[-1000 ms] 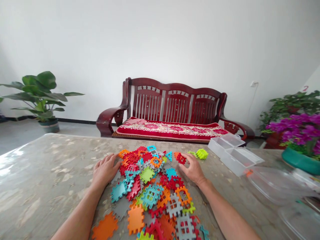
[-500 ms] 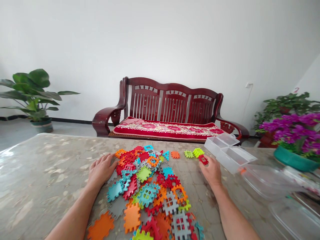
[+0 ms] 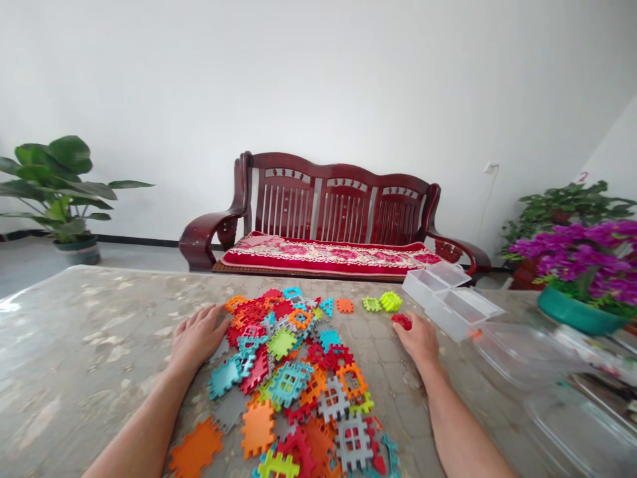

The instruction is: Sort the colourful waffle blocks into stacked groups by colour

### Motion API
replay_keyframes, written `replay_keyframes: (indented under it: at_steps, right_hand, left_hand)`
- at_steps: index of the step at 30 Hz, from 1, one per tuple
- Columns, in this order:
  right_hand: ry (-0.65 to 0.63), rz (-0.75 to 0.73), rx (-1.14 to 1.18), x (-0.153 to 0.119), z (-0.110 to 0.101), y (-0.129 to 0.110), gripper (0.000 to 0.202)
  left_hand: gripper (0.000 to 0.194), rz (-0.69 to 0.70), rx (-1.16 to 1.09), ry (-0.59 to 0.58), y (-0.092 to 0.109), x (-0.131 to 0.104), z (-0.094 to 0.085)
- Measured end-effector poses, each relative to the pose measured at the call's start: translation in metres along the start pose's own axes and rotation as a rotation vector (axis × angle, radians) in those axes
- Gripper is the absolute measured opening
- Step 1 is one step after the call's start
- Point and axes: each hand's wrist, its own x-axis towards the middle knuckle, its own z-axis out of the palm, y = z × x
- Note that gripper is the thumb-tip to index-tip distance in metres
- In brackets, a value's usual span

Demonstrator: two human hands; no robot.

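A heap of interlocking plastic building tiles [image 3: 290, 383] in red, orange, blue, green and grey covers the middle of the table. My left hand [image 3: 200, 334] lies flat at the heap's left edge, fingers stretched out, with nothing visible in it. On the right, my right hand [image 3: 421, 336] grips a red tile [image 3: 401, 322] between thumb and fingers, close above the tabletop. Just beyond it sit a stack of yellow-green tiles [image 3: 391, 301] and a flatter yellow-green tile [image 3: 371, 304]. A single orange tile [image 3: 344, 305] lies farther left, apart from these.
A clear divided plastic box [image 3: 450, 312] stands at the right, with transparent lids [image 3: 527, 352] beside it. A teal planter [image 3: 577, 312] with purple flowers is at the table's right end. Behind the patterned table [image 3: 114, 345] stands a dark red wooden bench [image 3: 343, 206].
The red tile in my right hand has tilted and now shows less of its face. The view has shifted slightly. My left hand stays beside the heap.
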Motion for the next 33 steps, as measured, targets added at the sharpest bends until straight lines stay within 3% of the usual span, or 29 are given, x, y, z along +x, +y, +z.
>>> replay_keyframes:
  at_steps: [11, 16, 20, 22, 24, 28, 33]
  right_hand:
    - [-0.007, -0.012, -0.007, 0.000, 0.000, -0.004, 0.050]
    - [0.165, -0.063, 0.086, 0.000, 0.000, -0.003, 0.045]
    - [0.240, -0.155, 0.350, -0.003, -0.001, -0.018, 0.037]
    - [0.135, -0.214, 0.548, -0.008, -0.001, -0.032, 0.033]
    - [-0.074, -0.289, 0.722, -0.015, -0.002, -0.049, 0.031]
    - [-0.439, -0.432, 0.779, -0.030, -0.013, -0.077, 0.026]
    - [-0.569, -0.543, 0.641, -0.042, -0.027, -0.094, 0.023]
  left_hand:
    - [0.052, -0.010, 0.000, 0.010, 0.000, 0.000, 0.000]
    - [0.050, -0.011, -0.017, 0.024, 0.001, 0.000, 0.000]
    - [0.052, -0.009, -0.006, 0.008, -0.001, 0.001, 0.002]
    - [0.054, -0.016, -0.003, -0.005, -0.001, 0.001, 0.001]
    - [0.055, -0.023, -0.002, -0.012, -0.001, 0.001, 0.001]
    - [0.053, -0.019, -0.002, -0.006, -0.001, 0.001, 0.002]
    - [0.053, -0.022, -0.018, 0.005, 0.000, 0.000, 0.000]
